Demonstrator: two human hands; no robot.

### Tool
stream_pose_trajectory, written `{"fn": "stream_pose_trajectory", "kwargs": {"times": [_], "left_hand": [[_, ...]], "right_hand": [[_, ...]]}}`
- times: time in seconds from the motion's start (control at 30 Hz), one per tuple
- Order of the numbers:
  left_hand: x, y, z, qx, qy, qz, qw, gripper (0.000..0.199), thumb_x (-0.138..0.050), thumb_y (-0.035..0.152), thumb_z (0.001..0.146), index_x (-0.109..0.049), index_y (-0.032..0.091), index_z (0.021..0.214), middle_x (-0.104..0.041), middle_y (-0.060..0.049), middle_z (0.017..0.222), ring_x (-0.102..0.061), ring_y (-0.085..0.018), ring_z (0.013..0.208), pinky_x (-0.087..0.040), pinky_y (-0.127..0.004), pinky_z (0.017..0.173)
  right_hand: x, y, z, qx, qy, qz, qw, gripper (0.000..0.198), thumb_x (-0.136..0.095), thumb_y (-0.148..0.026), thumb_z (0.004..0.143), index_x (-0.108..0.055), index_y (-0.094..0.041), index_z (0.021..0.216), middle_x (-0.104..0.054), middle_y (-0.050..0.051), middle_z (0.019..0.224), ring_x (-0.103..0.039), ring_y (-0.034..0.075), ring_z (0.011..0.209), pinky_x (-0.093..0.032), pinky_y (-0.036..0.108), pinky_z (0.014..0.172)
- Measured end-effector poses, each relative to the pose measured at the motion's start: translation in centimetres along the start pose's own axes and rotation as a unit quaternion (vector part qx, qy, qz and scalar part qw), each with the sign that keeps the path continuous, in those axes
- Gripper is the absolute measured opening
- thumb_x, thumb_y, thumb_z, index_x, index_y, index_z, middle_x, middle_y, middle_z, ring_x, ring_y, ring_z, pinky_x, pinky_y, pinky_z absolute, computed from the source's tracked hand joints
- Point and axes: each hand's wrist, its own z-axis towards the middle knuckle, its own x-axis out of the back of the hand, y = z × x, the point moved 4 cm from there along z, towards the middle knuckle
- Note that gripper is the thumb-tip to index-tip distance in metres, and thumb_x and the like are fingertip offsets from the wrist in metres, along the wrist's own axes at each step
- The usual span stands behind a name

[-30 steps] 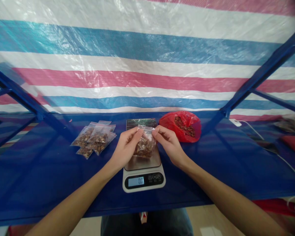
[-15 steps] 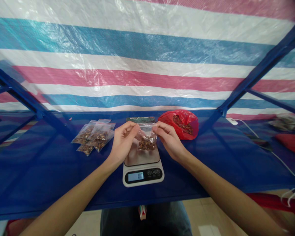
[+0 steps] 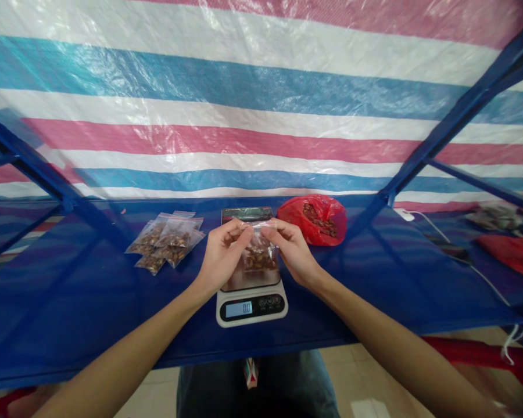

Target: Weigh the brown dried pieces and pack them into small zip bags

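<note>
Between my hands hangs a small clear zip bag (image 3: 260, 255) with brown dried pieces in its lower part. My left hand (image 3: 227, 249) pinches its upper left edge, thumb on the near side. The upper right edge is pinched by my right hand (image 3: 291, 247). Both hands are over the steel plate of a white digital kitchen scale (image 3: 253, 307), whose display reads 0.0. To the left lies a pile of several filled zip bags (image 3: 172, 241). An open red plastic bag (image 3: 316, 220) of similar brown pieces sits right of my right hand.
Everything rests on a blue table (image 3: 113, 313) between slanted blue metal bars (image 3: 444, 133). A striped plastic sheet (image 3: 244, 139) hangs behind. A white cord (image 3: 457, 249) and another red bag (image 3: 512, 255) lie at the far right.
My thumbs have come closer together along the top of the zip bag. The bag sits slightly lower over the scale. The view has shifted a little.
</note>
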Motion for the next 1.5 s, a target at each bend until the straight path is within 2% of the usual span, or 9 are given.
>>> {"fn": "stream_pose_trajectory", "kwargs": {"times": [0.4,0.57,0.77,0.9,1.07,1.17,1.33,1.5], "left_hand": [[-0.2,0.0,-0.1,0.013,-0.029,0.001,0.999,0.038,-0.077,0.049,0.088,-0.067,0.016,0.072,-0.062,0.001,0.07,-0.056,-0.013,0.067,-0.044,-0.024,0.064],[-0.1,0.1,-0.2,0.018,-0.048,0.004,0.999,0.035,-0.077,0.047,0.088,-0.069,0.016,0.073,-0.063,0.0,0.071,-0.056,-0.014,0.068,-0.043,-0.024,0.063],[-0.2,0.5,-0.1,0.001,-0.053,0.022,0.998,0.042,-0.075,0.052,0.089,-0.063,0.017,0.07,-0.057,0.002,0.066,-0.05,-0.012,0.063,-0.039,-0.023,0.06],[-0.4,0.4,-0.2,-0.001,-0.076,0.04,0.996,0.041,-0.074,0.051,0.09,-0.063,0.016,0.072,-0.057,0.002,0.067,-0.05,-0.012,0.064,-0.039,-0.023,0.061],[-0.5,0.5,-0.4,0.002,-0.1,0.029,0.995,0.038,-0.071,0.049,0.092,-0.066,0.016,0.076,-0.057,0.001,0.07,-0.052,-0.013,0.066,-0.04,-0.024,0.063],[-0.5,0.8,-0.4,-0.006,-0.111,0.023,0.994,0.035,-0.072,0.047,0.093,-0.066,0.016,0.077,-0.057,0.002,0.071,-0.052,-0.012,0.066,-0.04,-0.023,0.062],[-0.2,1.5,-0.2,-0.042,-0.114,0.063,0.991,0.033,-0.071,0.044,0.094,-0.068,0.016,0.077,-0.061,0.0,0.073,-0.054,-0.013,0.068,-0.041,-0.025,0.065],[0.3,1.6,0.1,-0.066,-0.119,0.123,0.983,0.033,-0.068,0.043,0.097,-0.073,0.016,0.078,-0.065,-0.001,0.074,-0.056,-0.015,0.072,-0.042,-0.027,0.07]], "right_hand": [[0.2,0.5,-0.1,-0.009,0.005,-0.007,1.0,0.03,-0.082,-0.048,0.084,-0.071,-0.021,0.077,-0.063,0.001,0.079,-0.055,0.017,0.073,-0.047,0.029,0.07],[0.2,0.3,-0.2,0.007,-0.013,-0.016,1.0,0.029,-0.081,-0.045,0.086,-0.071,-0.02,0.074,-0.061,0.0,0.076,-0.053,0.016,0.071,-0.043,0.028,0.068],[-0.3,-0.1,-0.3,0.021,-0.015,-0.04,0.999,0.036,-0.079,-0.05,0.086,-0.066,-0.02,0.072,-0.058,-0.001,0.072,-0.05,0.015,0.069,-0.042,0.028,0.066],[-0.7,-0.2,-0.4,0.018,-0.039,-0.054,0.998,0.037,-0.078,-0.052,0.088,-0.065,-0.02,0.073,-0.057,-0.001,0.07,-0.05,0.015,0.067,-0.04,0.028,0.064],[-0.7,-0.2,-0.5,0.01,-0.064,-0.024,0.998,0.036,-0.077,-0.045,0.089,-0.061,-0.02,0.069,-0.052,-0.002,0.07,-0.045,0.013,0.064,-0.035,0.027,0.061],[-0.7,-0.2,-0.5,0.012,-0.078,-0.009,0.997,0.036,-0.076,-0.045,0.091,-0.061,-0.02,0.07,-0.054,-0.002,0.071,-0.046,0.014,0.065,-0.037,0.027,0.063],[-0.6,-0.6,-0.4,0.036,-0.084,-0.048,0.995,0.04,-0.074,-0.052,0.093,-0.066,-0.019,0.073,-0.055,-0.001,0.073,-0.048,0.014,0.068,-0.039,0.027,0.064],[0.1,-1.7,-0.1,0.033,-0.105,-0.1,0.989,0.039,-0.078,-0.052,0.09,-0.071,-0.019,0.07,-0.058,-0.002,0.057,-0.049,0.012,0.049,-0.036,0.026,0.049]]}}
